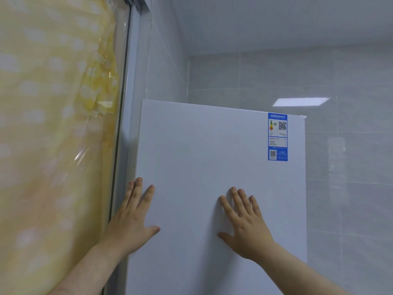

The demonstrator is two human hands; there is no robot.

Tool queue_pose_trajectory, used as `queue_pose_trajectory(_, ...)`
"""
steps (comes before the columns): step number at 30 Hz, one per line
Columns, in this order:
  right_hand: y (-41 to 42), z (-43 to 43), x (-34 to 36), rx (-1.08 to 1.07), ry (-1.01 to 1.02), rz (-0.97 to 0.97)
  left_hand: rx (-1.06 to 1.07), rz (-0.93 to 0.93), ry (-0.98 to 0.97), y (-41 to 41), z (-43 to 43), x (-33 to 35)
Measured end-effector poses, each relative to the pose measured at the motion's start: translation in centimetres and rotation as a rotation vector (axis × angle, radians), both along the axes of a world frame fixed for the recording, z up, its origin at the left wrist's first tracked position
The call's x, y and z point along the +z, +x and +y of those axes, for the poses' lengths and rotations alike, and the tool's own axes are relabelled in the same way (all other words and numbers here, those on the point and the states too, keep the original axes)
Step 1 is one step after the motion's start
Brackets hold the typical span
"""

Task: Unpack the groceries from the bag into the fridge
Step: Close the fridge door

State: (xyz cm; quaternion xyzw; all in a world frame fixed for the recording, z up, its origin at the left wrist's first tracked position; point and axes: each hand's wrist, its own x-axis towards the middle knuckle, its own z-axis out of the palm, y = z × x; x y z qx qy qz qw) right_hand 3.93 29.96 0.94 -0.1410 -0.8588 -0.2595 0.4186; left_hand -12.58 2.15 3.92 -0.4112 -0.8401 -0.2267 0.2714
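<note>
Head view, fridge front.

- Fridge [212,241]: white, upright, set in the corner between a window frame [129,124] and a grey tiled wall [340,81]. Its door [202,145] fills the middle of the view and looks fully shut; no gap shows along the top edge or the right edge.
- Left hand [131,222]: open, fingers straight, palm flat on the door at its left edge. The outer fingers lie right on that edge; whether they reach past it, cannot tell.
- Right hand [244,226]: open, fingers spread and straight, palm flat on the middle of the door. Neither hand holds anything.
- Blue energy label [277,137] stuck at the door's top right corner.
- Yellow patterned film [53,124] covers the window pane on the left, wrinkled near the frame.

Progress, as judged: bag and groceries are not in view, and the inside of the fridge is hidden behind the door. Two flat palms on a shut door fit a push to seal it, so the loading is probably done or one round of it is closed off. It could equally be the moment before opening. Nothing here shows how many items are stored or left.
</note>
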Motion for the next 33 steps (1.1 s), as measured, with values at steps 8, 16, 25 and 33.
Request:
queue_pose_trajectory(8, -0.2, 1.8, 1.3, -0.042, 0.017, 0.008, 0.0, 0.085, -0.025, -2.3, 1.8, -0.2)
queue_pose_trajectory(16, -0.9, 3.1, 0.4, -0.027, 0.056, 0.041, 0.109, 0.289, -0.08, -5.8, 4.0, -1.4)
queue_pose_trajectory(25, -1.4, 4.4, 0.0, -0.052, 0.112, 0.013, 0.067, 0.3, -0.062, -7.9, 5.7, -2.0)
queue_pose_trajectory(33, -1.9, 5.1, -0.1, -0.052, 0.096, -0.012, -0.002, 0.195, -0.055, -8.9, 7.7, -2.6)
